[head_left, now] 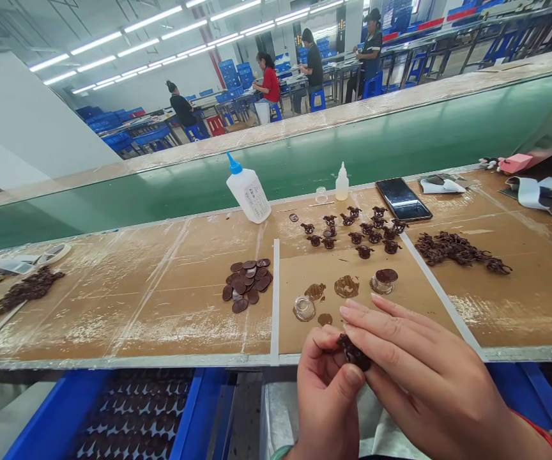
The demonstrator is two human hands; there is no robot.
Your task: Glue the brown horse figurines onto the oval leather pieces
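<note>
Just in front of the table's near edge, my left hand (328, 390) pinches a small dark brown openwork piece (354, 354) between thumb and fingers. My right hand (429, 364) leans over it from the right with fingers stretched out, its fingertips at the piece's upper side; the right thumb is hidden. Beyond the hands, a clear round dish (303, 308) and a round holder with a dark brown disc on top (384, 280) stand on the brown board (429, 306). Several similar dark brown pieces (364, 252) stand farther back.
Left of the board lies a pile of dark brown oval discs (247, 284); to its right, a heap of dark thin parts (460, 249). Behind stand a blue-capped bottle (250, 191), a small dropper bottle (342, 183) and a phone (403, 199). Below left, a blue crate (187, 415) holds rows of discs.
</note>
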